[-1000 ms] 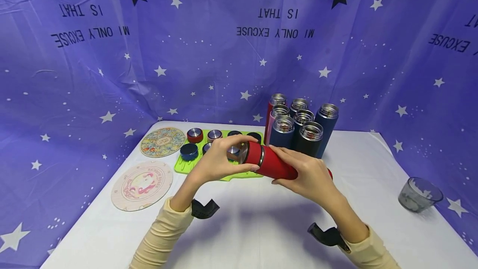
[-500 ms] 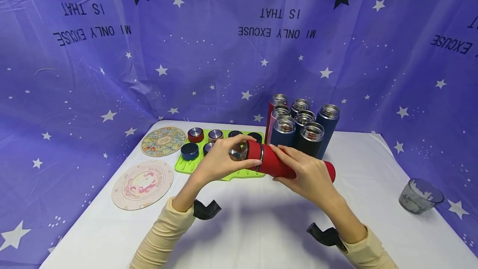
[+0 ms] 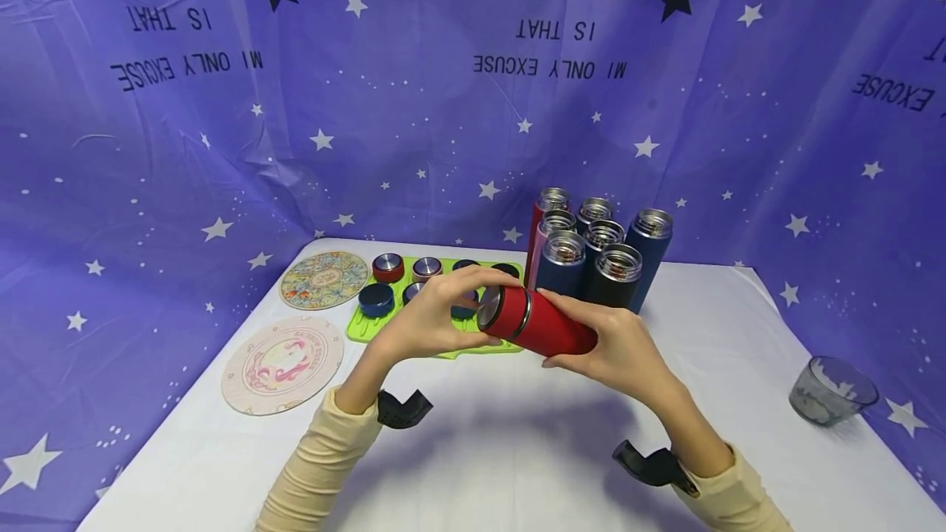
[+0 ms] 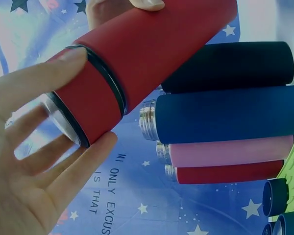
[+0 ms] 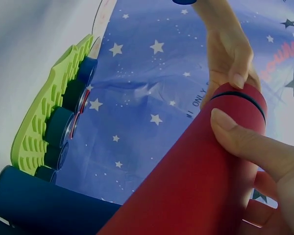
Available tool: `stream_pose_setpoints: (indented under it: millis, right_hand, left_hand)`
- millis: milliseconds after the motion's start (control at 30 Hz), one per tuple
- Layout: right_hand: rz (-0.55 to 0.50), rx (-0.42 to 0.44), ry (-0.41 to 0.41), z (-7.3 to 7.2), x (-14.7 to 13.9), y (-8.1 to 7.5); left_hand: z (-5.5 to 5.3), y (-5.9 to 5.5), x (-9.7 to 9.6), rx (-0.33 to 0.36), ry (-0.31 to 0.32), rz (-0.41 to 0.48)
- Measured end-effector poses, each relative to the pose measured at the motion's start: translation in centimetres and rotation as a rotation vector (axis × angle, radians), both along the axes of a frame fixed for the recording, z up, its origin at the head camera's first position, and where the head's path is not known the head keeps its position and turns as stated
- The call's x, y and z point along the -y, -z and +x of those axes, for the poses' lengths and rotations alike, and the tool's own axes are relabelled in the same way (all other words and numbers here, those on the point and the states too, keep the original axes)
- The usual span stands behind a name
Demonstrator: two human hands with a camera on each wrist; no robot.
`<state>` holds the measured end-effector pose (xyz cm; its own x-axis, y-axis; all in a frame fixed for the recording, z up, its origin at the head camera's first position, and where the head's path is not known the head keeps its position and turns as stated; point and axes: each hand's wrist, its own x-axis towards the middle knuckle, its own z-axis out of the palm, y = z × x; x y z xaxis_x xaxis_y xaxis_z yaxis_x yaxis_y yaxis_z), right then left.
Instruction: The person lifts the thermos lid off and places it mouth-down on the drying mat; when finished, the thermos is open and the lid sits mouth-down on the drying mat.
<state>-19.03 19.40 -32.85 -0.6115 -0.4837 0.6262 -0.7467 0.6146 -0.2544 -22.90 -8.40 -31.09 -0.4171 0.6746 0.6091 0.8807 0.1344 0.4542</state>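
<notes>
Held tilted above the table is a red thermos bottle [image 3: 557,328], its red lid [image 3: 508,312] pointing left with the silver top showing. My right hand [image 3: 624,343] grips the bottle's body, thumb along one side and fingers round the other. At the lid is my left hand [image 3: 424,318]; in the left wrist view its thumb [image 4: 63,68] and a fingertip [image 4: 107,139] pinch the lid from opposite sides. The lid sits against the body at a dark ring. The bottle's far end is hidden behind the right hand in the head view.
Several uncapped bottles [image 3: 565,265] stand grouped behind the right hand. A green mat [image 3: 362,328] at the back left carries several lids [image 3: 376,300]. Two round mats [image 3: 323,280] lie left. A glass cup [image 3: 831,391] stands near the right edge. A starry cloth hangs behind.
The bottle has turned so that its lid's silver top shows more, and its base has gone out of sight behind the right hand. The left fingers have shifted on the lid.
</notes>
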Motion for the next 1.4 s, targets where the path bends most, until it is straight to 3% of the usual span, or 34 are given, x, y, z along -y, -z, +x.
stream_pose_setpoints:
  millis: [167, 367, 467, 633, 700, 1000, 1400]
  right_hand:
    - [0.037, -0.091, 0.051, 0.2, 0.3, 0.0]
    - [0.057, -0.165, 0.086, 0.1, 0.4, -0.2]
    - [0.055, -0.165, 0.104, -0.1, 0.3, -0.3]
    - [0.026, -0.106, 0.104, -0.2, -0.1, -0.2]
    - [-0.001, -0.068, 0.094, -0.2, -0.2, -0.3]
    - [-0.151, 0.076, 0.066, -0.5, -1.3, -0.4]
    - [-0.349, 0.144, 0.163, 0.4, -4.3, 0.4]
  left_hand:
    - [0.0, 0.0, 0.0, 0.120, -0.042, 0.055]
    - [0.1, -0.3, 0.3, 0.174, -0.165, 0.105]
    - [1.0, -1.2, 0.4, 0.190, -0.211, 0.127]
    - [0.9, -1.4, 0.8, 0.200, -0.241, 0.132]
    - [0.1, -0.7, 1.2, 0.195, -0.250, 0.130]
    - [-0.8, 0.0, 1.6, 0.163, -0.291, 0.101]
    - [-3.9, 2.3, 1.3, 0.148, -0.285, -0.069]
